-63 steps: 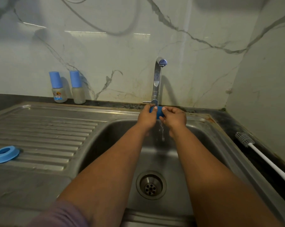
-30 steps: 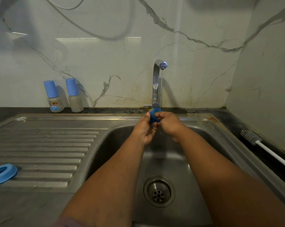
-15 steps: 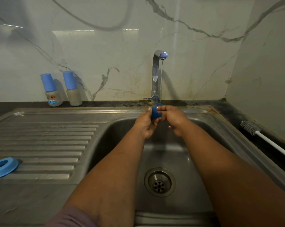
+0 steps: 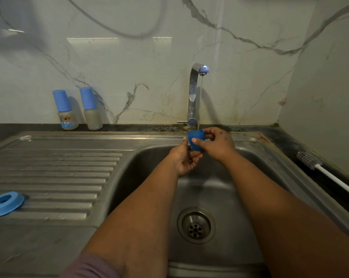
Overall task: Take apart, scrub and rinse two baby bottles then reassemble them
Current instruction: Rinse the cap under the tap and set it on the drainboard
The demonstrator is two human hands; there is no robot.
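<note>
We hold the blue cap (image 4: 196, 141) over the sink (image 4: 153, 157) basin, just below the tap (image 4: 194, 93), from whose spout a thin stream of water falls onto or just behind the cap. Right hand (image 4: 215, 144): grip narrow, thumb across the front of the cap, fingers curled round its far side. Left hand (image 4: 184, 159): palm turned up beneath the cap, fingertips touching its left edge; whether it truly pinches the cap or only steadies it we cannot tell. Handling, as we judge it: small hollow plastic part, light, stiff enough to take a firm pinch, not fragile. Wet, so likely slippery; a grip across the side wall with thumb opposed to fingers looks safer than one at the rim, and keeps the open end free for the water to flush. If it slips, it falls into the basin near the drain (image 4: 196, 225), which looks too finely holed to swallow it. Elsewhere: a blue ring (image 4: 6, 203) lies flat on the ribbed drainboard (image 4: 69, 177) at far left, well apart from the hands. Two small bottles (image 4: 79, 109) with blue tops stand upright against the wall behind the drainboard, side by side. A bottle brush (image 4: 310, 160) with a white handle lies on the table to the right of the sink, untouched
</note>
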